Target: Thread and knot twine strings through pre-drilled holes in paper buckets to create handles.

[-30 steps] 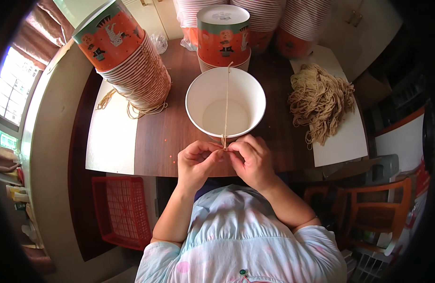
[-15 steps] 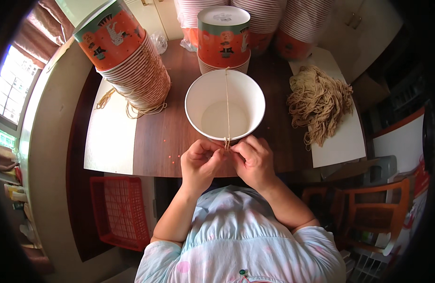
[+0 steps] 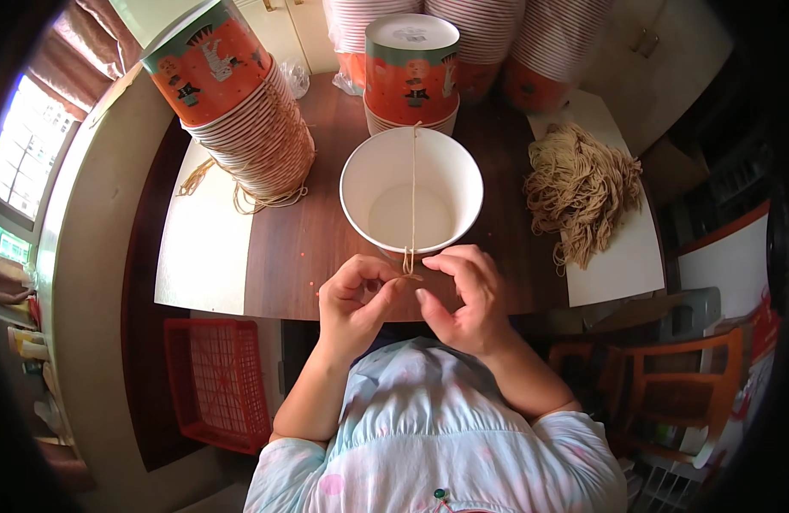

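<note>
A white-lined paper bucket (image 3: 381, 192) stands mouth up on the table in front of me. A thin tan string (image 3: 414, 184) stretches across its mouth, from the far rim to the near one, and is looped at the near side. My left hand (image 3: 357, 299) pinches the string's end just below that near rim. Beside it my right hand (image 3: 467, 295) has its thumb and fingers apart, close to the string end, with nothing visible between them.
An upside-down stack of orange printed buckets (image 3: 240, 120) with strings stands at left. Another inverted orange bucket (image 3: 411, 81) is behind the white-lined one, with tall stacks further back. A heap of tan string (image 3: 582, 188) lies at right. A red plastic crate (image 3: 216, 385) sits below the table's left side.
My right hand has let go of the string and spread its thumb and fingers, shifting slightly right. My left hand still pinches the string's end.
</note>
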Available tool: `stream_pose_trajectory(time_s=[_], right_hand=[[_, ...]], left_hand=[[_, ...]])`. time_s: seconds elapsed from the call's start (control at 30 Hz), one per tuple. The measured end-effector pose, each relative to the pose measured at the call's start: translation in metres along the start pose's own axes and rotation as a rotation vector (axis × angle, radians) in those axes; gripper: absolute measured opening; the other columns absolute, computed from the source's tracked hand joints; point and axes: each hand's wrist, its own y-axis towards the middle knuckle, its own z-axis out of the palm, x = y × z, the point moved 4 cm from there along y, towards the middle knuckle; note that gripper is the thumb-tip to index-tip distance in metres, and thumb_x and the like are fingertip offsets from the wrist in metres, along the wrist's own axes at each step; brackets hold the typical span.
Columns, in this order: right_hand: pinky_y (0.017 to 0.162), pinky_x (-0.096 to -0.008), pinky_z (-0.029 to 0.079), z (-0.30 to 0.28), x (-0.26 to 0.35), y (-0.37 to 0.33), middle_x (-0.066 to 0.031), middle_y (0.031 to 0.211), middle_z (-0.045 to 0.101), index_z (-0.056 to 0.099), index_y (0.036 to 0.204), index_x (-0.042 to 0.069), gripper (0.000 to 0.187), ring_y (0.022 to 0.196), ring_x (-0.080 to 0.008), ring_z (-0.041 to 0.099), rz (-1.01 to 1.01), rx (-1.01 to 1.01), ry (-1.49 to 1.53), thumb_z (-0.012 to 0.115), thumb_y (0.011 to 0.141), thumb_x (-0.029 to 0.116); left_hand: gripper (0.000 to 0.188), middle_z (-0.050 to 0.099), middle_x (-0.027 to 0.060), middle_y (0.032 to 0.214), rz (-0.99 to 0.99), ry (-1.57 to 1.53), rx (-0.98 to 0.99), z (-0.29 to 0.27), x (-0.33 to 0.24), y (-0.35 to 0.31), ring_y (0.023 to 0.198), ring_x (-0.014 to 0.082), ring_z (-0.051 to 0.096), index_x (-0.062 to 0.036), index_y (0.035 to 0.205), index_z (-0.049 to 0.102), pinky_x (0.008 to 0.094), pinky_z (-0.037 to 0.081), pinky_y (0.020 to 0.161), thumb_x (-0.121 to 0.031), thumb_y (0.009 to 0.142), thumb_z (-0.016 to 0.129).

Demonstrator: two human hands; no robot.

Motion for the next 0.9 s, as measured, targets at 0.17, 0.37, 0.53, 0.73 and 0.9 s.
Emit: stream_pose_trajectory(time_s=[0.17,0.37,0.53,0.73,0.9], right_hand=[[0.092,-0.0428,0.041,-0.023,0.005,0.052,-0.0133,0.121,0.056,0.064,0.110,0.009,0.043,0.107,-0.0302,0.053,-0.272,0.158,-0.213,0.067,0.067,0.008],[0.111,-0.0532,0.025,-0.004,-0.013,0.092,-0.0103,0.119,0.058,0.066,0.102,0.009,0.031,0.117,-0.0303,0.051,-0.294,0.644,0.001,0.072,0.072,0.016],[0.101,-0.0417,0.039,-0.013,-0.015,0.117,-0.0051,0.090,0.067,0.065,0.084,0.003,0.012,0.088,-0.0187,0.063,-0.064,0.796,0.322,0.071,0.081,0.013],[0.064,-0.0287,0.045,-0.011,-0.006,0.137,-0.0054,0.072,0.060,0.065,0.079,0.002,0.014,0.068,-0.0148,0.057,-0.057,0.719,0.423,0.065,0.086,0.013],[0.058,-0.0307,0.043,-0.010,-0.005,0.136,-0.0080,0.069,0.057,0.063,0.074,0.000,0.016,0.062,-0.0162,0.054,-0.113,0.721,0.256,0.067,0.083,0.013]], left_hand=[[0.010,0.062,0.0057,0.092,0.115,0.155,0.034,-0.008,-0.020,0.013,0.085,0.0103,0.057,0.0013,0.089,0.061,0.0234,0.044,0.075,0.005,0.081,0.066],[0.007,0.065,0.0097,0.101,0.068,0.114,0.084,0.000,-0.047,0.035,0.090,0.0130,0.059,0.0015,0.088,0.059,0.0264,0.045,0.083,0.004,0.084,0.063],[0.006,0.067,0.0112,0.095,0.089,-0.067,0.113,-0.006,-0.047,0.056,0.092,0.0127,0.061,0.0006,0.089,0.057,0.0265,0.047,0.083,0.000,0.088,0.062],[0.021,0.067,0.0064,0.094,0.017,-0.027,0.191,0.009,-0.053,0.068,0.091,0.0103,0.062,0.0037,0.107,0.060,0.0249,0.048,0.082,-0.009,0.091,0.064],[0.016,0.068,0.0044,0.090,0.080,0.154,0.145,0.009,-0.049,0.066,0.090,0.0120,0.061,-0.0002,0.099,0.066,0.0267,0.046,0.083,-0.009,0.086,0.070]])
